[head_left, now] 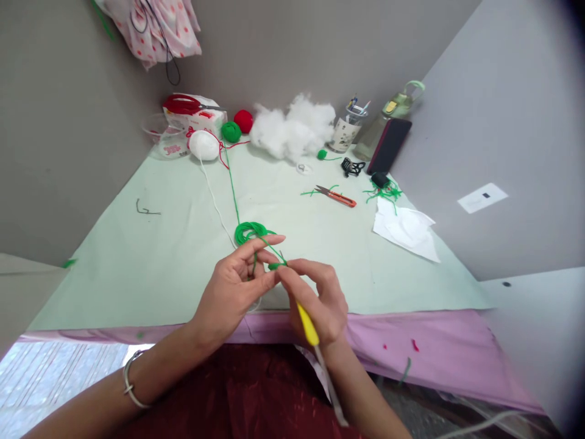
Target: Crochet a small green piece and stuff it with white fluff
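My left hand (pixel 235 286) pinches a small green crochet piece (pixel 275 266) between thumb and fingers, with green yarn running over the forefinger. My right hand (pixel 315 299) grips a yellow-handled crochet hook (pixel 308 324) whose tip meets the green piece. A loose coil of green yarn (pixel 249 231) lies on the pale green table (pixel 150 262) just beyond my hands. Its strand runs back to a green yarn ball (pixel 231 131).
At the back stand a white yarn ball (pixel 204 145), a red yarn ball (pixel 244 121), white stuffing (pixel 292 131), a tissue box with red scissors (pixel 187 105), a pen cup (pixel 347 129), a bottle (pixel 388 119) and a phone (pixel 389 146). Orange snips (pixel 337 196) and white paper (pixel 404 228) lie right.
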A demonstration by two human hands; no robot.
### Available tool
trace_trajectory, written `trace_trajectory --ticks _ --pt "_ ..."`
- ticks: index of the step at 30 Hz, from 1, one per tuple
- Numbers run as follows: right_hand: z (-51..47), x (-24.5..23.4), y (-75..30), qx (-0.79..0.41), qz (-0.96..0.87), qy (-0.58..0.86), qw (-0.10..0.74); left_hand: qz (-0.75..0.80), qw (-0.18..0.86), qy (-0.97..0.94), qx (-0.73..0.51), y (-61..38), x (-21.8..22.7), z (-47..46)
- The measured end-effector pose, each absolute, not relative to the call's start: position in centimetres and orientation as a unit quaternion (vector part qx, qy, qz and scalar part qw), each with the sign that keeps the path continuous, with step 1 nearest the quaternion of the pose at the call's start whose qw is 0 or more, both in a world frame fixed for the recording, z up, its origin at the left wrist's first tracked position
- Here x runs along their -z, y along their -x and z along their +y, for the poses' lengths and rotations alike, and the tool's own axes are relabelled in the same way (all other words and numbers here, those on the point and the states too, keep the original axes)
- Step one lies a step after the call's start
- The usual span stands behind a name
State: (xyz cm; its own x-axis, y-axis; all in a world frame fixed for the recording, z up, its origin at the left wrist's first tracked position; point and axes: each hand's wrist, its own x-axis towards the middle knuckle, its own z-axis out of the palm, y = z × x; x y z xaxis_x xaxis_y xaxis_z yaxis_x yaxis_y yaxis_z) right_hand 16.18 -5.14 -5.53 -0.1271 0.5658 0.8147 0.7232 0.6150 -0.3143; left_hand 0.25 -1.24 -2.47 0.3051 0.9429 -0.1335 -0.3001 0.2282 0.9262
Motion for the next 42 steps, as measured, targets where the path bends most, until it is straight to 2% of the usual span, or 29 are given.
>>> trace_trajectory --ticks 2,4,8,11,19,29,38,42 --pt "-5.2 5.6 -16.1 0.082 -0.738 0.433 0.51 0.35 0.754 -0.366 -0.419 -0.2 2.3 -1.1" --pt "-5.1 5.2 -16.1 0.013 -0.706 0.432 0.56 0.336 0.797 -0.316 -0.389 -0.1 2.1 -0.9" --pt "-4.4 4.1 -15.8 -0.205 -0.58 0.417 0.669 0.356 0.771 -0.322 -0.418 0.2 1.8 -0.5" --pt "-3.8 3.9 -15.5 -0.293 -0.53 0.398 0.689 0.37 0.742 -0.366 -0.422 0.2 2.0 -0.6" --pt "-3.8 4.4 -15.9 -0.367 -0.498 0.377 0.689 0.371 0.731 -0.386 -0.423 0.2 2.3 -0.6" --pt "-3.7 4.5 -15.6 -0.344 -0.521 0.399 0.672 0.368 0.725 -0.41 -0.414 0.1 2.3 -0.7" --pt "-3.5 4.7 -16.0 -0.417 -0.461 0.339 0.706 0.364 0.726 -0.406 -0.418 0.3 2.3 -0.5" --pt "-3.6 4.4 -16.4 -0.411 -0.488 0.333 0.694 0.36 0.714 -0.416 -0.433 0.3 2.4 -0.5"
